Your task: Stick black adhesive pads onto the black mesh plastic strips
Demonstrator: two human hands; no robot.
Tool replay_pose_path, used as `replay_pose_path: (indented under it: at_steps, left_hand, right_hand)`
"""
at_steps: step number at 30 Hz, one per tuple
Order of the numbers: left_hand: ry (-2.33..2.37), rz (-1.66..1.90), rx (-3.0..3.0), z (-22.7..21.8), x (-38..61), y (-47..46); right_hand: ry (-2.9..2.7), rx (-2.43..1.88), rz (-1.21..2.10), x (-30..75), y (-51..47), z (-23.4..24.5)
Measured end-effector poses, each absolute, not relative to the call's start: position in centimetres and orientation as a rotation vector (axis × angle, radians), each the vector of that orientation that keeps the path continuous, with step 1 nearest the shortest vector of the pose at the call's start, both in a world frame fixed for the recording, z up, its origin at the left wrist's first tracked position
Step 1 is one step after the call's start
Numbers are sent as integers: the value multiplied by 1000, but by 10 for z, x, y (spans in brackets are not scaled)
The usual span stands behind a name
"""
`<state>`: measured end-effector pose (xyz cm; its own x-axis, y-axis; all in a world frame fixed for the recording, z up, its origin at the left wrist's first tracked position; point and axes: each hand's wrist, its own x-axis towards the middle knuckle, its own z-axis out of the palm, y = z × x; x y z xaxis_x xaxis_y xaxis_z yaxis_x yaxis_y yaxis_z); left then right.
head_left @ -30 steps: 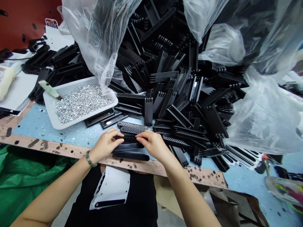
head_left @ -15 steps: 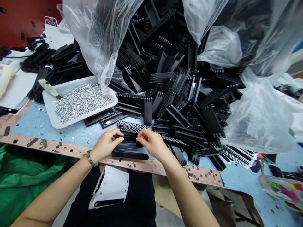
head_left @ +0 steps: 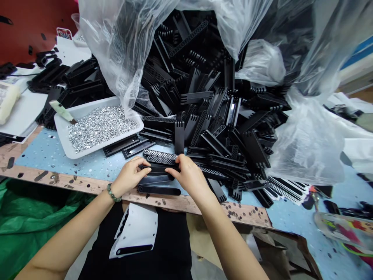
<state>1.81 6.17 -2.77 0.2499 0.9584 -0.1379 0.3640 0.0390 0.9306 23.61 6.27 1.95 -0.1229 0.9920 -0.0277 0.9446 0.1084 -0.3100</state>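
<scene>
Near the table's front edge, several slim black plastic pieces lie in a stack of rows. My left hand [head_left: 131, 173], with a green bead bracelet at the wrist, is closed at the left end of one black plastic strip [head_left: 159, 170]. At its other end is my right hand [head_left: 189, 175], thumb and forefinger spread apart. Its thumb tip touches the strip, and the forefinger is beside the end of a lattice-patterned piece [head_left: 161, 160]. Closer to me lies a smooth black piece with rounded ends [head_left: 159, 190]. The other fingers of both hands are partly hidden.
A white tray [head_left: 61, 137] of small silvery metal parts stands at left, a light-green handled tool [head_left: 60, 110] resting in it. Behind is a big heap of black pieces [head_left: 214, 105] under clear plastic bags [head_left: 305, 144]. A white sticker sheet [head_left: 139, 225] lies on my lap.
The thumb and forefinger of my right hand have moved apart, the forefinger going up and away from the strip. My left hand stays almost in place. The view has shifted slightly.
</scene>
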Motion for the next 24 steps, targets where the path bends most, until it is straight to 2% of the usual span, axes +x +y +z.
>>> replay_pose_path:
  at_steps: [2,5,9,11,17,24]
  left_hand:
    - [1290,739,1488,-28,19,63]
    - [1276,743,1485,-27,20,65]
    - [1295,727,1546,-26,20,68]
    - [1328,707,1598,-24,20,68]
    - [1344,686,1727,-18,16,64]
    - [1406,642,1885,-10,13,57]
  right_hand:
    - [-2254,-1841,148,238,50,18]
    - [-2387,-1593,64,239,29,12]
    - [-2197,-1732,1,241,11,3]
    - [-2026,-1750,39,246,9,-1]
    - [-1796,-1625,450,254,14,-15]
    - [-1957,-1570,468,253,25,-14]
